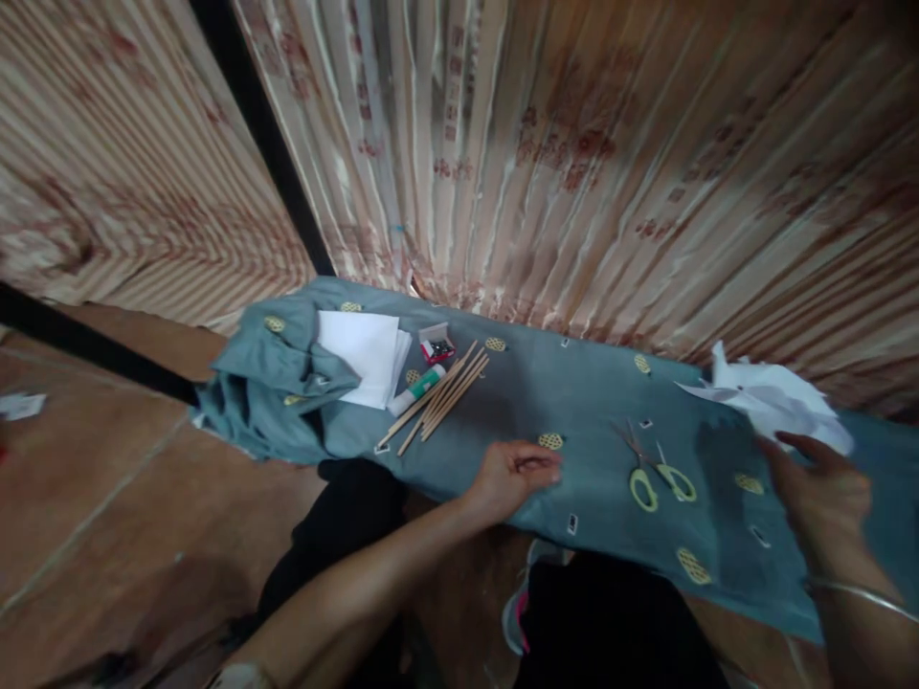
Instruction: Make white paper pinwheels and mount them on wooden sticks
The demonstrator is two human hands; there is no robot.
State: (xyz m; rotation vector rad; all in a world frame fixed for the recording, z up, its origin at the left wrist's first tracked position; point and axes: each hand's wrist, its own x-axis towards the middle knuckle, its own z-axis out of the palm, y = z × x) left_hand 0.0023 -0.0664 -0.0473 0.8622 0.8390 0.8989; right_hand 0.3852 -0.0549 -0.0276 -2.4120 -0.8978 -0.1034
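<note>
My left hand (513,476) hovers over the front edge of the cloth with its fingers curled together; whatever may be in them is hidden. At the right, my right hand (822,483) is beside a pile of cut and folded white paper (782,397). Its thumb and fingers look apart, close to the pile's near edge; I cannot tell whether they touch it. Between my hands lie scissors (650,471) with yellow-green handles, their blades parted and pointing away from me.
A grey-green cloth (574,383) covers the narrow surface. Towards its left lie white paper sheets (363,354), a small red box of metal pieces (437,344), a glue stick (417,389) and several thin wooden sticks (449,392). A patterned curtain (503,144) hangs behind.
</note>
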